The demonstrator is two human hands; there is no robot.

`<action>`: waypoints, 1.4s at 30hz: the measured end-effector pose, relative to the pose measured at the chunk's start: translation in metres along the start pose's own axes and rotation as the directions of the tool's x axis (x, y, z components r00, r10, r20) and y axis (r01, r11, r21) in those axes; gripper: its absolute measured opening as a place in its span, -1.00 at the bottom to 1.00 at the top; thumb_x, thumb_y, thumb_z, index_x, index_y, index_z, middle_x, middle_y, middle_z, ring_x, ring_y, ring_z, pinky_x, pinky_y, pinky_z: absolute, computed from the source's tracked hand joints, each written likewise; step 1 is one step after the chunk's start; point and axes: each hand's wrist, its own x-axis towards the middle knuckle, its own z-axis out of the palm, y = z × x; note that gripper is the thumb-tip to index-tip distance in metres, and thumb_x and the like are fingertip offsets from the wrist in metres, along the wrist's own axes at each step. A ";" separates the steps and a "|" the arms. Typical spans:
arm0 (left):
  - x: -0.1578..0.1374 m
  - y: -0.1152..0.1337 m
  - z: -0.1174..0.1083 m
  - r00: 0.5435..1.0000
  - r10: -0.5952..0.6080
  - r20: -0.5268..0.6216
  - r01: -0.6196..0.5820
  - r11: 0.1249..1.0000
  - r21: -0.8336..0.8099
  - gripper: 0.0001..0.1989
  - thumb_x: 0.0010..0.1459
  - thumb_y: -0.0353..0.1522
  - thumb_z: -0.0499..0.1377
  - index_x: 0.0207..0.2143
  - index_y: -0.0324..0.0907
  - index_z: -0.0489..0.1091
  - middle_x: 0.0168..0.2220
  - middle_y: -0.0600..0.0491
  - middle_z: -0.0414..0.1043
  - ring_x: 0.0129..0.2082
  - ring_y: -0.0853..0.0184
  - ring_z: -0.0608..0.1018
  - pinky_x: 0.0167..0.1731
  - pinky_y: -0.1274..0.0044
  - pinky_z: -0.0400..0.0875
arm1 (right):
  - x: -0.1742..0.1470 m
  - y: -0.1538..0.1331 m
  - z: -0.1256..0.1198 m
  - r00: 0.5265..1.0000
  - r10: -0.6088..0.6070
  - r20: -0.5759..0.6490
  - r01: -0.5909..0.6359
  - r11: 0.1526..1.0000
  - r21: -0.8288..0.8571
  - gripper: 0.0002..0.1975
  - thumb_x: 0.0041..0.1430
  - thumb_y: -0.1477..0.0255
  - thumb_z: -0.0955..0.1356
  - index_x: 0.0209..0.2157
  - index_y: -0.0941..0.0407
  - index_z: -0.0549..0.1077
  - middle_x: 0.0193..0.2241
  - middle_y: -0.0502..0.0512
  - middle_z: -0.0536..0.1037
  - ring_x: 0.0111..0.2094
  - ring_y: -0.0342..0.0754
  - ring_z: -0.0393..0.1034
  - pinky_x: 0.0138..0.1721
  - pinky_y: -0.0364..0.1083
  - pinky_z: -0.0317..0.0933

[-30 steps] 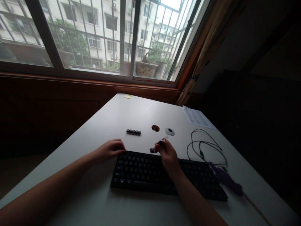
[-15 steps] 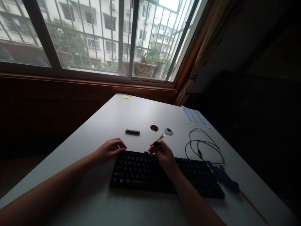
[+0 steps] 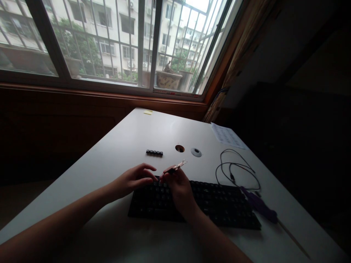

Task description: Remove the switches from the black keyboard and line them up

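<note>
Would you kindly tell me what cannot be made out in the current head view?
All in the head view:
Some keys of the keyboard: hidden by the right hand.
Whether the left hand touches the keyboard: too dark and small.
Print on the paper sheet: too small.
Left forearm, near end: cut off by left and bottom edges.

Metal-framed sliding window [image 3: 140,47], barred outside, faces an apartment building [image 3: 115,36]. Reddish-brown wooden sill [image 3: 109,95] above dark panelled wall [image 3: 55,124]. Curtain [image 3: 245,44] gathered at right. White table [image 3: 123,142] below window. Daylight enters through glazing; right side of room in deep shadow.
</note>
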 end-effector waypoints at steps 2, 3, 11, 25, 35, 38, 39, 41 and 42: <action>0.001 -0.002 -0.001 1.000 -0.020 0.023 0.020 1.000 -0.010 -0.63 0.26 -0.26 0.21 0.08 -0.15 0.29 -0.10 -0.08 0.56 -0.10 0.19 0.56 -0.09 0.35 0.41 | 0.000 0.002 0.002 1.000 0.006 -0.016 -0.006 1.000 -0.001 -0.80 0.14 0.25 0.45 -0.29 0.07 0.47 -0.43 0.01 0.57 -0.40 -0.06 0.48 -0.27 -0.02 0.39; 0.001 -0.002 -0.001 1.000 -0.021 0.019 0.021 1.000 0.018 -0.63 0.26 -0.26 0.22 0.07 -0.15 0.29 -0.10 -0.07 0.55 -0.10 0.19 0.55 -0.09 0.34 0.41 | 0.000 0.003 0.002 0.999 0.003 -0.032 -0.003 1.000 -0.009 -0.79 0.13 0.24 0.45 -0.29 0.07 0.47 -0.43 0.01 0.57 -0.40 -0.05 0.48 -0.27 -0.02 0.39; 0.000 0.005 -0.001 0.992 0.127 -0.020 -0.111 0.922 0.372 -0.82 0.27 -0.26 0.19 -0.19 -0.19 0.42 -0.20 -0.04 0.47 -0.22 0.26 0.51 -0.18 0.41 0.42 | 0.002 0.007 -0.003 0.981 -0.032 -0.193 0.019 0.997 -0.068 -0.78 0.17 0.22 0.43 -0.31 0.08 0.44 -0.43 0.00 0.53 -0.41 -0.08 0.44 -0.27 -0.04 0.36; -0.003 0.003 0.014 0.931 0.264 0.252 -0.365 0.667 0.650 -0.81 0.24 -0.30 0.22 -0.10 -0.03 0.53 -0.14 -0.06 0.48 -0.08 0.13 0.38 -0.06 0.33 0.37 | 0.003 0.009 -0.008 0.933 -0.074 -0.353 0.031 0.992 -0.124 -0.70 0.21 0.12 0.34 -0.38 0.06 0.31 -0.49 -0.05 0.38 -0.43 -0.10 0.31 -0.32 -0.09 0.26; 0.002 0.003 0.005 0.979 0.191 -0.069 -0.145 0.895 0.422 -0.80 0.24 -0.25 0.21 -0.16 -0.17 0.50 -0.23 -0.05 0.56 -0.22 0.22 0.54 -0.16 0.40 0.45 | 0.000 0.009 -0.008 0.938 -0.089 -0.335 0.036 0.986 -0.161 -0.77 0.25 0.20 0.32 -0.36 0.05 0.30 -0.48 -0.06 0.37 -0.43 -0.11 0.28 -0.31 -0.11 0.24; 0.002 0.004 0.000 0.977 -0.001 -0.212 0.033 0.988 0.148 -0.75 0.23 -0.20 0.22 -0.17 -0.20 0.46 -0.26 -0.02 0.56 -0.25 0.23 0.58 -0.21 0.41 0.47 | -0.002 0.007 -0.005 0.949 -0.099 -0.301 0.050 0.985 -0.167 -0.81 0.28 0.25 0.29 -0.35 0.05 0.31 -0.46 -0.06 0.39 -0.39 -0.11 0.31 -0.24 -0.09 0.25; 0.003 0.003 -0.001 0.968 -0.048 -0.246 0.066 0.996 0.064 -0.73 0.22 -0.19 0.23 -0.16 -0.21 0.45 -0.26 -0.02 0.56 -0.24 0.22 0.58 -0.20 0.40 0.47 | -0.002 0.006 -0.003 0.951 -0.111 -0.287 0.064 0.984 -0.169 -0.82 0.30 0.26 0.28 -0.34 0.05 0.31 -0.44 -0.05 0.40 -0.37 -0.10 0.32 -0.21 -0.07 0.25; 0.004 0.000 -0.003 0.950 -0.107 -0.295 0.092 0.994 -0.065 -0.72 0.20 -0.18 0.25 -0.17 -0.22 0.44 -0.26 -0.02 0.55 -0.23 0.21 0.59 -0.17 0.37 0.47 | -0.003 0.004 -0.001 0.956 -0.133 -0.262 0.091 0.982 -0.165 -0.83 0.32 0.27 0.25 -0.33 0.05 0.31 -0.42 -0.04 0.41 -0.35 -0.10 0.34 -0.18 -0.06 0.26; 0.005 -0.001 -0.004 0.941 -0.127 -0.314 0.096 0.989 -0.114 -0.71 0.20 -0.18 0.25 -0.18 -0.22 0.44 -0.26 -0.03 0.55 -0.23 0.21 0.59 -0.17 0.36 0.47 | -0.003 0.003 0.001 0.958 -0.137 -0.250 0.098 0.982 -0.159 -0.84 0.33 0.28 0.24 -0.32 0.04 0.31 -0.41 -0.04 0.41 -0.36 -0.10 0.34 -0.19 -0.06 0.27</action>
